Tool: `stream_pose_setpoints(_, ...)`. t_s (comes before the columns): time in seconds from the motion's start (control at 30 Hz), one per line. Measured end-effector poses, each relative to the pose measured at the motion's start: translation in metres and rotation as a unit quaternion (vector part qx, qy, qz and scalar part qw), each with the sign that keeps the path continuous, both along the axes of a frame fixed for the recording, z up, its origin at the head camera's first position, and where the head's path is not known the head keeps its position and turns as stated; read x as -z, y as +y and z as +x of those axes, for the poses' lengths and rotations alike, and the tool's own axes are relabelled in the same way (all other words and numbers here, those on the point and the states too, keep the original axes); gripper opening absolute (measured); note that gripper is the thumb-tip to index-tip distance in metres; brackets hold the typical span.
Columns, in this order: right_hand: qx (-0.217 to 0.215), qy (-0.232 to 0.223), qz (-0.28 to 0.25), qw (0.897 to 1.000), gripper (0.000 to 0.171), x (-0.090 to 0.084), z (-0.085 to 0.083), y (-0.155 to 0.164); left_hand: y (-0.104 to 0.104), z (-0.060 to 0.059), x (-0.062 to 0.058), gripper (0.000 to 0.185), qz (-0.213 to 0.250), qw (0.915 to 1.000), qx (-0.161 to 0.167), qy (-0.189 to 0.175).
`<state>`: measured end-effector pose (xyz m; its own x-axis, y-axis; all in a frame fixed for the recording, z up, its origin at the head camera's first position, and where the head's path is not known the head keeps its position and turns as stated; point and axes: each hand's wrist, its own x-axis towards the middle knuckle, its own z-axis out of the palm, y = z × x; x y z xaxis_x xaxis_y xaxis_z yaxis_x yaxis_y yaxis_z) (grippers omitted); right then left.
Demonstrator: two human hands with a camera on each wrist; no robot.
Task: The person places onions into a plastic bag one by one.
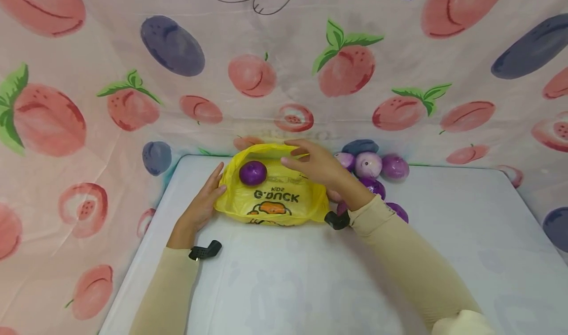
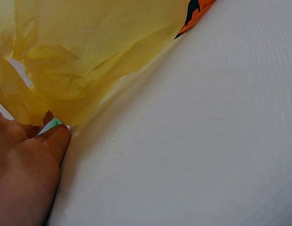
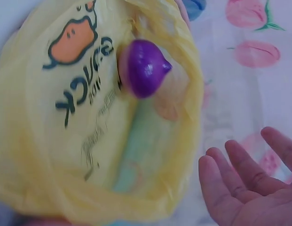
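Observation:
A yellow plastic bag (image 1: 270, 216) with duck lettering lies on the white table, its mouth spread wide. Inside it, toward the left, sits a single glossy purple onion (image 1: 253, 173), whose pointed tip shows in the right wrist view. At the bag's left edge my left hand (image 1: 201, 204) holds the rim between thumb and fingers; part of that hold is hidden behind the plastic. My right hand (image 1: 317, 165) hovers over the bag's right side with its fingers spread, and nothing is in it.
Several more purple onions (image 1: 395, 167) are grouped to the right of the bag, partly behind my right forearm. A fruit-print cloth (image 1: 275, 39) hangs along the back and left of the white table (image 1: 266, 280).

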<state>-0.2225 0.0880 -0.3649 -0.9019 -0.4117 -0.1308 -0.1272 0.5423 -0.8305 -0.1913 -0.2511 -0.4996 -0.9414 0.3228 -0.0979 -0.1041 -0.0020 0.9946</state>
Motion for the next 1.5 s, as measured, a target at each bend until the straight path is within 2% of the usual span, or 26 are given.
stream_pose_setpoints(0.23, 0.024, 0.047, -0.008, 0.999, 0.060, -0.013, 0.009, 0.034, -0.001, 0.000, 0.000, 0.069, -0.004, 1.0000, 0.001, -0.001)
stream_pose_setpoints(0.57, 0.061, 0.092, 0.008, 0.994, 0.061, -0.018, 0.019, 0.085, -0.001, 0.000, 0.003, 0.071, -0.001, 1.0000, 0.001, -0.001)
stream_pose_setpoints(0.87, 0.110, 0.081, 0.019, 0.990, 0.064, -0.022, 0.030, 0.142, -0.001, 0.000, 0.001, 0.070, 0.000, 1.0000, -0.001, -0.002)
stream_pose_setpoints(1.13, 0.155, 0.075, 0.021, 0.985, 0.067, -0.002, 0.026, 0.186, 0.000, 0.000, 0.001, 0.070, -0.002, 1.0000, -0.004, -0.003)
stream_pose_setpoints(1.3, 0.183, 0.059, 0.018, 0.981, 0.071, 0.012, 0.021, 0.200, 0.000, 0.000, 0.002, 0.070, -0.002, 1.0000, -0.004, 0.000)
stream_pose_setpoints(1.5, 0.196, 0.048, 0.019, 0.979, 0.074, 0.027, 0.015, 0.212, 0.000, 0.000, 0.002, 0.069, 0.002, 1.0000, 0.002, 0.001)
